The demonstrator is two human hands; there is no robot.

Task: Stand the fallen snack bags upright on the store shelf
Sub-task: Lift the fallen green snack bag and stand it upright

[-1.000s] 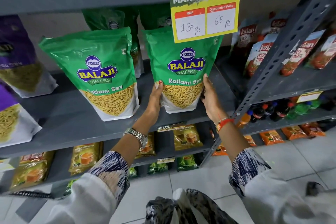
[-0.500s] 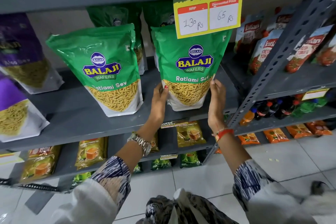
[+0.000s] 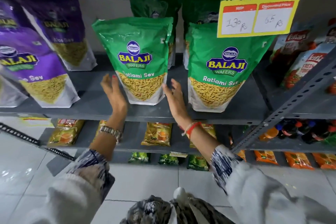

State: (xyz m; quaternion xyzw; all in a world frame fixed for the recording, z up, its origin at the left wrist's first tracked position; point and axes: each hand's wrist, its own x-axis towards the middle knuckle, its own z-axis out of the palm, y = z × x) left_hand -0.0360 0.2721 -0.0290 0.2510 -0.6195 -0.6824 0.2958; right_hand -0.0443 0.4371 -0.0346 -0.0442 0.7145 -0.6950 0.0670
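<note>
Two green Balaji Ratlami Sev bags stand upright on the grey shelf (image 3: pixel 101 109). The left green bag (image 3: pixel 140 56) sits between my hands. My left hand (image 3: pixel 113 92) is open just left of its lower edge, palm toward it. My right hand (image 3: pixel 174 96) is open at its lower right corner, close to or touching it. The right green bag (image 3: pixel 223 71) stands alone, free of both hands. More green bags (image 3: pixel 154 7) stand behind these two.
Purple Aloo Sev bags (image 3: pixel 36 71) stand at the left of the same shelf. A yellow price sign (image 3: pixel 258 7) hangs from the shelf above. A slotted grey upright (image 3: pixel 291 103) borders the right; ketchup pouches (image 3: pixel 305 63) and bottles lie beyond. Lower shelves hold small packets.
Both hands have let go of the right green bag and shifted left to either side of the left green bag. The view has swung left too.
</note>
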